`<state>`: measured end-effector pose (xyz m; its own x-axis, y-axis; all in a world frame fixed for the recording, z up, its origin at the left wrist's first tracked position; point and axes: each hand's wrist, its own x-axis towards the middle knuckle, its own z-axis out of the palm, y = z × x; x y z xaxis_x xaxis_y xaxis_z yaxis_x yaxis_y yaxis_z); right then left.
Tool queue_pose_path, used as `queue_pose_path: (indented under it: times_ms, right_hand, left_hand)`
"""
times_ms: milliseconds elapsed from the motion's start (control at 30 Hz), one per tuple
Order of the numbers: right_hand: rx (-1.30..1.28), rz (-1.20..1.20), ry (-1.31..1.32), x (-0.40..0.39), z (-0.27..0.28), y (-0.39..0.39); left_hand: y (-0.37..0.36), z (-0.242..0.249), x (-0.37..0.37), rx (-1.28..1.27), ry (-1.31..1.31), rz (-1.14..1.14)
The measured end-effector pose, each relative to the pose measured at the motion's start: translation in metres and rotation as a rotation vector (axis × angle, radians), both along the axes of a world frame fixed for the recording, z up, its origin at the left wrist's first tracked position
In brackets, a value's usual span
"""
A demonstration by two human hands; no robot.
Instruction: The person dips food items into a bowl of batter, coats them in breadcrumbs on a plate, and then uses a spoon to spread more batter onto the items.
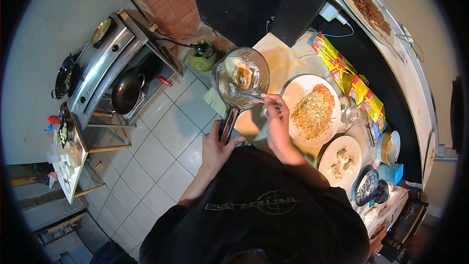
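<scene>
My left hand [218, 147] is wrapped round the dark handle of a saucepan [265, 63] in the head view. Inside the pan lies a pale, creamy mass [239, 71] with a brown patch, and smears coat the inner wall. My right hand [274, 112] grips a metal utensil [248, 96], whose far end reaches into the pan; its tip is hard to make out. Just right of my right hand is a white plate [298, 85] covered with orange and tan crumbs [313, 112]. Below it, another plate [352, 152] bears several pale coated lumps [342, 155].
Yellow and red packets [349, 78] and a glass jar [355, 114] stand beyond the crumb plate. A dark bowl [366, 186] sits lower right. Across the tiled floor [168, 122] are a steel stove [105, 63], a black wok [126, 94] and a green gas cylinder [202, 59].
</scene>
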<state>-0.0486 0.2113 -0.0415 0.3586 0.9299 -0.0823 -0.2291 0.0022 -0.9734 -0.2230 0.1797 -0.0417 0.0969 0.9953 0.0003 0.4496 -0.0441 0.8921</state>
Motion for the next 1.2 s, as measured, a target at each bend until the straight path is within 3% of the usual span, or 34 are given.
queue_pose_path:
  times_ms: [133, 267, 333, 533, 600, 733, 800, 1000, 1067, 1200]
  right_hand:
    - [-0.055, 0.015, 0.094, 0.026, 0.009, 0.001]
    - [-0.022, -0.040, -0.059, 0.054, 0.020, 0.000]
    - [0.127, -0.156, -0.301, 0.060, 0.022, 0.002]
    - [0.338, -0.128, -0.599, 0.043, 0.024, 0.001]
    - [0.616, 0.045, -1.061, 0.046, 0.025, 0.001]
    - [0.692, 0.109, -1.169, 0.046, 0.021, -0.007]
    - [0.696, 0.092, -1.170, 0.048, 0.022, -0.006]
    - [0.650, 0.013, -0.994, 0.054, 0.039, 0.003]
    - [0.534, -0.046, -0.676, 0.054, 0.042, 0.005]
    - [0.420, -0.078, -0.399, 0.058, 0.047, 0.010]
  left_hand:
    - [-0.002, -0.009, -0.003, -0.046, -0.112, 0.023]
    - [-0.002, -0.008, -0.005, -0.060, -0.167, 0.036]
    - [-0.002, -0.007, -0.004, -0.066, -0.190, 0.038]
    - [0.000, -0.003, -0.003, -0.071, -0.191, 0.029]
    - [-0.001, -0.009, -0.005, -0.038, -0.223, 0.019]
    - [-0.001, -0.010, -0.006, -0.047, -0.268, 0.021]
    - [-0.002, -0.008, -0.004, -0.118, -0.378, 0.047]
    - [-0.003, -0.016, -0.008, -0.088, -0.338, 0.024]
    - [-0.004, -0.012, -0.007, -0.099, -0.369, 0.018]
    - [-0.003, -0.016, -0.011, -0.142, -0.481, -0.033]
